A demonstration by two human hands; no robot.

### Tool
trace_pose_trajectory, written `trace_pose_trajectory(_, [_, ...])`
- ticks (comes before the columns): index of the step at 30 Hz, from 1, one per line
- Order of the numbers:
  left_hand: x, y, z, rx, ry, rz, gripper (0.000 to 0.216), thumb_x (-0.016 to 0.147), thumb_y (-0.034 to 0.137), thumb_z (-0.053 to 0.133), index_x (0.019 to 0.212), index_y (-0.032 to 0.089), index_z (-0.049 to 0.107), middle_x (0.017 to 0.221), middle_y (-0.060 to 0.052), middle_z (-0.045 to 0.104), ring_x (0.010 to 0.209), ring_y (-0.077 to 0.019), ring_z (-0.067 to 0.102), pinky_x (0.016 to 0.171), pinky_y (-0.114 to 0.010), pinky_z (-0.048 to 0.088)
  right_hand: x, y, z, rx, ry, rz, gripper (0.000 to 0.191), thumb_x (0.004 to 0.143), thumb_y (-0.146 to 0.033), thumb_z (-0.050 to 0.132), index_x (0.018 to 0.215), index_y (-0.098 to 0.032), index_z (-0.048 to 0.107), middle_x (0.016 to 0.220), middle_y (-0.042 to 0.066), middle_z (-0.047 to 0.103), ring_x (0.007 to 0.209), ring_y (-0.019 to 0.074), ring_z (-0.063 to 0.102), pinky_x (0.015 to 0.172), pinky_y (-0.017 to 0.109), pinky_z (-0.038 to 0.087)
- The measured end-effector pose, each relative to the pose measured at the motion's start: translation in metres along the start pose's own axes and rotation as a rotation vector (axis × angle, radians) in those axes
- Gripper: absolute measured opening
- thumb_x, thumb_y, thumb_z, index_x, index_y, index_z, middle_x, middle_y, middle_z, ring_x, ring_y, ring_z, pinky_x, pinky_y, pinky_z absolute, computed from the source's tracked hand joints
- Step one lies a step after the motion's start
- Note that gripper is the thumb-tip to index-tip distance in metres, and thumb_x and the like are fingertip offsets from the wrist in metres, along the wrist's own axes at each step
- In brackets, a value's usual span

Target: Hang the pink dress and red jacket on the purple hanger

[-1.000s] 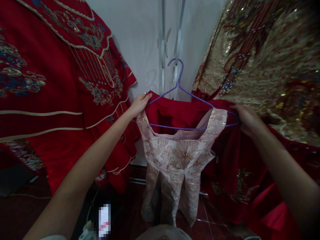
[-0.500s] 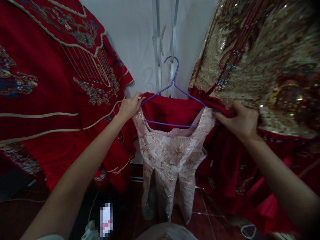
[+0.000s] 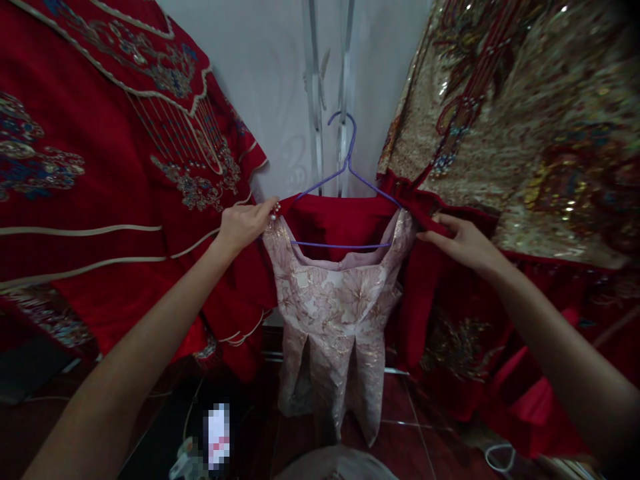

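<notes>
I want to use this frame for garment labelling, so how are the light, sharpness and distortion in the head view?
Head view: dim, uneven light, the floor nearly black; the pink dress on the purple hanger is fairly sharp; sequins on the gold garment glint and smear toward the edge; wide-angle bending stretches both forearms; a pixelated patch hides something low down.

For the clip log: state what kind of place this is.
Probably a costume or bridal-wear storeroom: embroidered red robes and a gold sequined gown hang along a white wall, and a pink brocade dress hangs on a purple wire hanger.
</notes>
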State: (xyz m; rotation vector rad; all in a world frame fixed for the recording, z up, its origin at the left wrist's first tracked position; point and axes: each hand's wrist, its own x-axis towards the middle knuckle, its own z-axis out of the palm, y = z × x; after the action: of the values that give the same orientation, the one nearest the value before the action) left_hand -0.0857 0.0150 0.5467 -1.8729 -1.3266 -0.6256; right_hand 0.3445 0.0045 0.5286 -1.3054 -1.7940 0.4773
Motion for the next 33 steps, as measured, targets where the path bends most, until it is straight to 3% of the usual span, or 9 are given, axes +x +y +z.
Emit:
trace_pose_trajectory(4, [-0.014,0.011,0.002,-0.036,-0.036,-0.095,0.042,0.090,0.031,0.041,0.127,0.020,0.057,0.062,-0.008,0.065,0.058,-0.0194,0.062,0.057,-0.026,0.037,-0.002,-0.002,0.008,0.050,0.133,-0.068,0.029,0.071,-0.042,0.065,0.070,-0.020,0.046,0.067,-0.003,0.051,0.060,0.0117,0.046,0.055,0.022,0.036])
trace_pose_trajectory(8, [-0.027,0.031,0.003,-0.039,-0.073,-0.202,0.047,0.090,0.031,0.039,0.133,0.018,0.050,0.059,-0.008,0.063,0.055,-0.0207,0.062,0.058,-0.027,0.041,0.013,-0.008,0.023,0.272,0.321,0.061,0.028,0.075,-0.044,0.060,0.076,-0.023,0.042,0.065,-0.004,0.050,0.054,0.0110,0.044,0.051,0.023,0.035])
trace_pose_trajectory(10, [-0.033,0.042,0.002,-0.019,-0.117,-0.230,0.049,0.090,0.032,0.039,0.136,0.017,0.046,0.059,-0.008,0.063,0.055,-0.0211,0.063,0.059,-0.027,0.043,0.023,-0.016,0.032,0.303,0.331,0.012,0.027,0.075,-0.043,0.059,0.077,-0.023,0.041,0.065,-0.004,0.050,0.054,0.0112,0.044,0.051,0.023,0.035])
trace_pose_trajectory(17, [-0.049,0.071,0.008,-0.197,-0.135,-0.435,0.059,0.090,0.037,0.041,0.143,0.012,0.032,0.058,-0.005,0.062,0.053,-0.0213,0.061,0.058,-0.029,0.046,0.034,-0.057,0.056,0.149,0.041,-0.345,0.022,0.073,-0.029,0.060,0.066,-0.019,0.042,0.067,-0.004,0.045,0.065,0.0109,0.044,0.067,0.024,0.037])
trace_pose_trajectory(23, [-0.009,0.093,-0.017,-0.717,0.159,-0.543,0.052,0.095,0.042,0.035,0.133,0.010,0.049,0.055,0.000,0.054,0.046,-0.0122,0.048,0.054,-0.023,0.038,0.029,-0.082,0.062,0.260,-0.087,-0.351,0.020,0.074,-0.024,0.058,0.066,-0.019,0.041,0.067,-0.005,0.043,0.065,0.0096,0.043,0.067,0.023,0.036])
trace_pose_trajectory(25, [0.009,0.110,-0.035,-0.886,0.211,-0.480,0.051,0.094,0.044,0.038,0.131,0.011,0.050,0.053,0.003,0.051,0.045,-0.0108,0.045,0.053,-0.022,0.037,0.025,-0.088,0.070,0.313,-0.170,-0.348,0.018,0.074,-0.025,0.058,0.066,-0.019,0.043,0.067,-0.005,0.046,0.065,0.0104,0.045,0.068,0.024,0.038])
trace_pose_trajectory(28, [0.024,0.140,-0.051,-1.180,0.074,-0.248,0.047,0.092,0.044,0.043,0.129,0.017,0.052,0.056,0.003,0.054,0.043,-0.0096,0.044,0.052,-0.022,0.038,0.016,-0.088,0.084,0.369,-0.242,-0.377,0.012,0.073,-0.025,0.058,0.067,-0.020,0.048,0.070,-0.003,0.052,0.072,0.0140,0.051,0.073,0.028,0.042])
trace_pose_trajectory(30, [0.022,0.155,-0.047,-1.265,-0.026,-0.135,0.043,0.093,0.042,0.042,0.128,0.020,0.053,0.065,0.000,0.061,0.047,-0.0108,0.050,0.055,-0.023,0.042,0.009,-0.083,0.090,0.373,-0.218,-0.382,0.009,0.072,-0.023,0.058,0.068,-0.020,0.050,0.071,-0.002,0.054,0.074,0.0154,0.051,0.074,0.029,0.042])
trace_pose_trajectory(33, [0.006,0.160,-0.026,-1.233,-0.062,-0.171,0.047,0.093,0.040,0.040,0.136,0.023,0.043,0.074,-0.002,0.065,0.051,-0.0133,0.055,0.059,-0.025,0.046,-0.002,-0.072,0.092,0.378,-0.137,-0.347,0.010,0.071,-0.020,0.057,0.069,-0.020,0.048,0.070,-0.003,0.049,0.070,0.0132,0.048,0.068,0.026,0.041])
